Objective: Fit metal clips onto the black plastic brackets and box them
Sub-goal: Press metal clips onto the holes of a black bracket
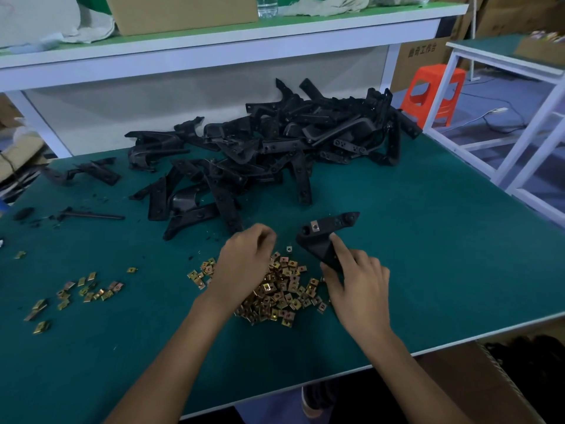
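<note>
One angular bracket [321,240] (silvery clip [315,227]) in right hand [357,283].

The surface [428,255] is dark teal with a white edge. The brackets [275,139] are black, the clips [284,289] brassy gold, one silvery clip [315,227] on a bracket. The shelf [214,41] is white, topped green. The stool [432,93] is orange, the boxes [180,12] tan.

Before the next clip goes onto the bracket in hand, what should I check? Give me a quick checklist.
1. Hold on bracket by right hand: ok.
2. One fitted clip on it: ok.
3. Next clip in left hand: cannot tell, curled fingers hide it.
4. Reach to clip pile: ok, directly under left hand.
5. Room in carton for finished parts: cannot tell, only partly visible below table.
</note>
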Demonstrator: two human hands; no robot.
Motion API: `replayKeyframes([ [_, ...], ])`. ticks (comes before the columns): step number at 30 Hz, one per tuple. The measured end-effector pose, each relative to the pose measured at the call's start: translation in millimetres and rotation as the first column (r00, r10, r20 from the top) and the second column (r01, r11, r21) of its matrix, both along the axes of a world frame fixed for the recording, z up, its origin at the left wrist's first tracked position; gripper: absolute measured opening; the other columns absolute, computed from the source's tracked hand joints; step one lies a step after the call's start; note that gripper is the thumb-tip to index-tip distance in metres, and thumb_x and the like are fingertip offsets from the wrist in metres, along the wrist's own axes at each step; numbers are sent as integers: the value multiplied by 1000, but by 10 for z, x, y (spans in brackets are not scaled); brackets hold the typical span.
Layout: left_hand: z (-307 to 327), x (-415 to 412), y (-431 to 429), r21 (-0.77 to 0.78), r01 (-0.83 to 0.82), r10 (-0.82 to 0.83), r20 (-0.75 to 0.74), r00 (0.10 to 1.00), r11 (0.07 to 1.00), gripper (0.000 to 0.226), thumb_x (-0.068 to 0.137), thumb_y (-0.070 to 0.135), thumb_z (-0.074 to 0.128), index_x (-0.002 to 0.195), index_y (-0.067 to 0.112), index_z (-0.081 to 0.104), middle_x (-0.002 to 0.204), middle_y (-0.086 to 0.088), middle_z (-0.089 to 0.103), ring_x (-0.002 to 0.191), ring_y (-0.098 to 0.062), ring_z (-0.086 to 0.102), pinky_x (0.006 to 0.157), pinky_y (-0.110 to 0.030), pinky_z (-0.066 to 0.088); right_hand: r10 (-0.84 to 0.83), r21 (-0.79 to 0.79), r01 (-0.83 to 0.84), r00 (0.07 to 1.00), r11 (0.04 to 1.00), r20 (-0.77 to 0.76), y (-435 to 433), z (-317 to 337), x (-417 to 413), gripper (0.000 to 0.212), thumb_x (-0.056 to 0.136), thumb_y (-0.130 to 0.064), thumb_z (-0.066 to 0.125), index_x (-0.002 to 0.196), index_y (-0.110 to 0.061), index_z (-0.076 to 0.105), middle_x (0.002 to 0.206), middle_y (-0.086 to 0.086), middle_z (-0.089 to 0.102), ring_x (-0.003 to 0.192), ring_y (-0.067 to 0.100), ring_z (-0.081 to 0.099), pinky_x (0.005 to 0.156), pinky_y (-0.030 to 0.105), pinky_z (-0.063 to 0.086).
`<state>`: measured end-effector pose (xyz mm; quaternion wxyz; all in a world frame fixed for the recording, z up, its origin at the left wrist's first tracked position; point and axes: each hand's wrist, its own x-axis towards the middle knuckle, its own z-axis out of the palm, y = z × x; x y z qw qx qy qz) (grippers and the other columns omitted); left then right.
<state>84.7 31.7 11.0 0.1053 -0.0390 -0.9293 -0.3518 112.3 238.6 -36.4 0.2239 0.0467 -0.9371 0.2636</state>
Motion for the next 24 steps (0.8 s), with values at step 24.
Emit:
replayKeyframes([
  [24, 260, -177, 12, 323, 70, -111, 110, 988, 944, 14, 96, 18, 67, 97, 32, 72, 89, 14, 74, 80, 0, 68, 66, -13, 50, 92, 158, -85, 995, 984, -38, -29, -7, 20, 55, 91, -33, 72, 143, -25, 55, 100, -1, 63, 88, 25, 53, 78, 38, 37],
])
